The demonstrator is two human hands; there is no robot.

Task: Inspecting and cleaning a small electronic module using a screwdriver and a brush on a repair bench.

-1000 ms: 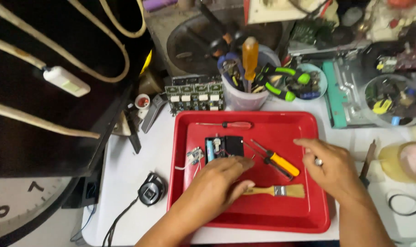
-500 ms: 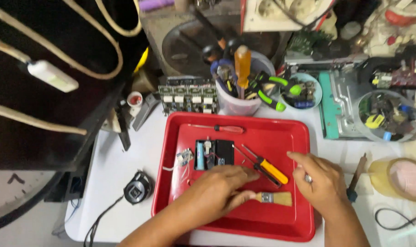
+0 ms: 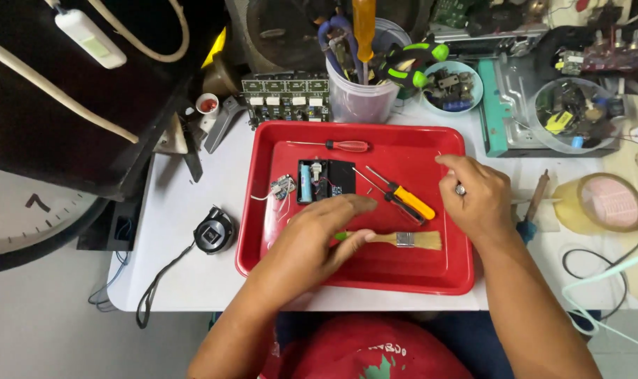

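A red tray (image 3: 361,128) lies on the white table. It holds an opened black device with a blue battery (image 3: 324,181), a small circuit board (image 3: 282,188), a red-handled screwdriver (image 3: 343,146), an orange-handled screwdriver (image 3: 406,200) and a paintbrush (image 3: 403,240). My left hand (image 3: 319,238) hovers over the tray's middle, fingers stretched toward the device and thumb touching the green end of the brush handle. Over the tray's right side, my right hand (image 3: 477,196), which wears a ring, has its fingers loosely bent and nothing visible in it.
Behind the tray stand a clear cup of tools (image 3: 364,91), a green circuit board (image 3: 287,95) and a bowl of parts (image 3: 452,88). A black corded gadget (image 3: 213,230) lies left of the tray. A tape roll (image 3: 614,203) and a soldering iron (image 3: 533,203) lie to the right.
My right hand has drawn back from the orange screwdriver toward the tray's right edge and curled its fingers. The left hand stays by the brush handle. The view has shifted.
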